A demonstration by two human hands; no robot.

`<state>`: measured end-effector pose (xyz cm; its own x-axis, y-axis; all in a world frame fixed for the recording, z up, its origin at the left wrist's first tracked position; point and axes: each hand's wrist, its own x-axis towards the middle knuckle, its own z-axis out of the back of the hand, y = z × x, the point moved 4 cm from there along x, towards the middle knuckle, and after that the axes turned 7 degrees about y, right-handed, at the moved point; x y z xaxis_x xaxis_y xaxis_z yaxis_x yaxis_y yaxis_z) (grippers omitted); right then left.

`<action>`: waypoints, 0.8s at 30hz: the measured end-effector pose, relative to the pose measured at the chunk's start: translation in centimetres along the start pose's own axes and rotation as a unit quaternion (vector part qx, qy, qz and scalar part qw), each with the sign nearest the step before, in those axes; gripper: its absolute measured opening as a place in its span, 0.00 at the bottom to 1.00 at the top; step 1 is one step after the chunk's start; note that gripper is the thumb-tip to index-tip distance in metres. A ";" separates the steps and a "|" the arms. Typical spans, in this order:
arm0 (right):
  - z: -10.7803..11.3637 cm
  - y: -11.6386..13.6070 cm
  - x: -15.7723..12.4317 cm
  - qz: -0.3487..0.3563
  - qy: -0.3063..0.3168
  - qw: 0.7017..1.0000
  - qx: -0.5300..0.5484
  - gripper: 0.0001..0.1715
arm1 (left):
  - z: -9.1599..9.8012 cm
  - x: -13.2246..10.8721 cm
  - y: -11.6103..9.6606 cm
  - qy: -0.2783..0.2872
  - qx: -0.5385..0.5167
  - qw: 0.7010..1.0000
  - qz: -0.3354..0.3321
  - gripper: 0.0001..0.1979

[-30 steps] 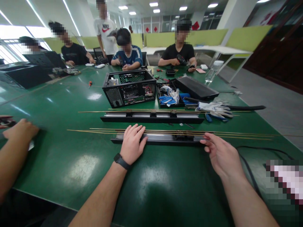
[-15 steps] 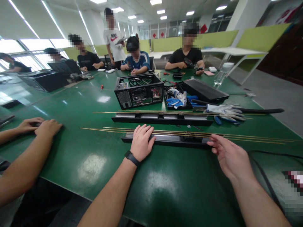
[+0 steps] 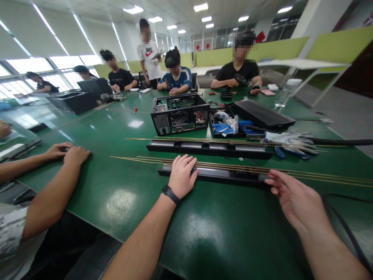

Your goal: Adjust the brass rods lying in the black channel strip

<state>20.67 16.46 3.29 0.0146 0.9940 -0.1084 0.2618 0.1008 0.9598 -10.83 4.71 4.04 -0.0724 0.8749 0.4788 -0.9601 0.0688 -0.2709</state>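
Observation:
My left hand (image 3: 183,177), with a dark band on its wrist, lies with fingers stretched over the thin brass-coloured rods (image 3: 233,167) and the near black channel-shaped bar (image 3: 224,177). It is open. At the bar's right end is my right hand (image 3: 297,198), its fingers loosely bent and apart, the fingertips at the rods and the bar's end. Whether they press on either is hard to see. Behind, a second black bar (image 3: 210,149) runs parallel, with more thin rods along its top.
An open black computer case (image 3: 179,114) stands beyond the bars. Right of it are a tray of gloves (image 3: 224,123), a black panel (image 3: 264,112) and a white glove (image 3: 291,142). A co-worker's hands (image 3: 77,155) rest at left. Several people sit or stand across the table.
The view has swung left, so everything sits further right in the picture. Both my hands keep nearly the same places on the near bar and rods.

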 end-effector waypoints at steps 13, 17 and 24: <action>0.0 -0.7 0.3 0.007 0.058 0.998 -0.009 0.22 | -0.1 0.1 0.0 0.006 -0.003 1.000 0.003 0.19; 0.2 -0.3 0.2 0.002 0.024 1.000 -0.010 0.21 | 0.1 0.1 -0.1 0.004 -0.010 1.000 0.006 0.18; 0.2 -0.1 -0.1 -0.006 0.011 0.999 -0.036 0.23 | 0.0 0.0 -0.2 0.019 -0.016 1.000 0.011 0.20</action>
<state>20.84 16.36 3.12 -0.0103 0.9933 -0.1150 0.1922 0.1149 0.9746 -10.65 4.73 4.05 -0.0827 0.8938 0.4408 -0.9490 0.0643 -0.3085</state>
